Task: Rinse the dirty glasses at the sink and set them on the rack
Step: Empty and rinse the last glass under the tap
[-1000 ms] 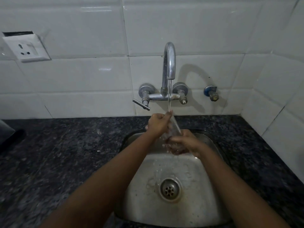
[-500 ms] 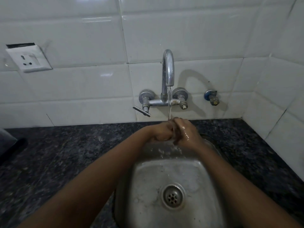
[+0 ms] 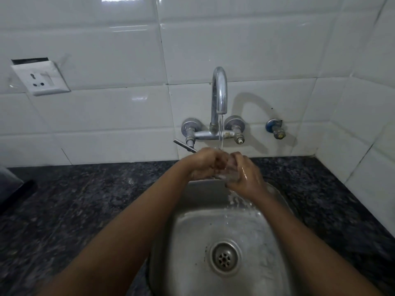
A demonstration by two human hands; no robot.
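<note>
A clear glass [image 3: 228, 175] is held between both hands under the running tap, mostly hidden by my fingers. My left hand [image 3: 203, 164] wraps it from the left and my right hand [image 3: 245, 177] from the right, wet and shiny. Water falls from the chrome faucet [image 3: 219, 92] onto the hands and spills down into the steel sink [image 3: 192, 242] below. No rack is in view.
The sink drain [image 3: 223, 256] lies near the front. Dark speckled stone counter [image 3: 74, 206] surrounds the sink. A lever handle [image 3: 184, 145] sticks out left of the faucet base. A wall socket [image 3: 40, 79] sits upper left; a blue valve [image 3: 275, 128] at right. A dark object [image 3: 12, 189] at the left edge.
Both hands with the glass have risen closer to the spout and the back wall. The camera has tilted downward, showing more of the sink.
</note>
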